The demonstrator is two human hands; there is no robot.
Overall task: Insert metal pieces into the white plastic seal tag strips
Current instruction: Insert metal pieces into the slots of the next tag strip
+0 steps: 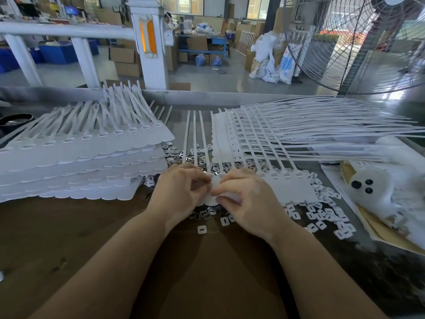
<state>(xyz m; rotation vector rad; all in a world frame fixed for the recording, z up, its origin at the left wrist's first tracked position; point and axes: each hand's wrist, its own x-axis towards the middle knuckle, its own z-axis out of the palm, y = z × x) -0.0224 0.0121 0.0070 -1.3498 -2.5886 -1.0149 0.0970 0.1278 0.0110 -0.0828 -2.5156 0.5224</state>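
A sheet of joined white seal tag strips point(289, 187) lies flat in front of me, its long tails running away toward the back. My left hand point(181, 192) and my right hand point(243, 199) meet over its left end, both with curled fingers pinching the tag there. Whether a metal piece sits between the fingertips is hidden. Small shiny metal pieces point(177, 155) lie scattered behind the hands. White plastic caps point(322, 215) are strewn to the right and near my wrists.
A tall stack of tag sheets point(80, 166) fills the left of the brown table point(69, 238). More sheets point(322, 132) fan out at the back right. A white bag with black dots point(372, 187) sits far right. A large fan point(358, 42) stands behind.
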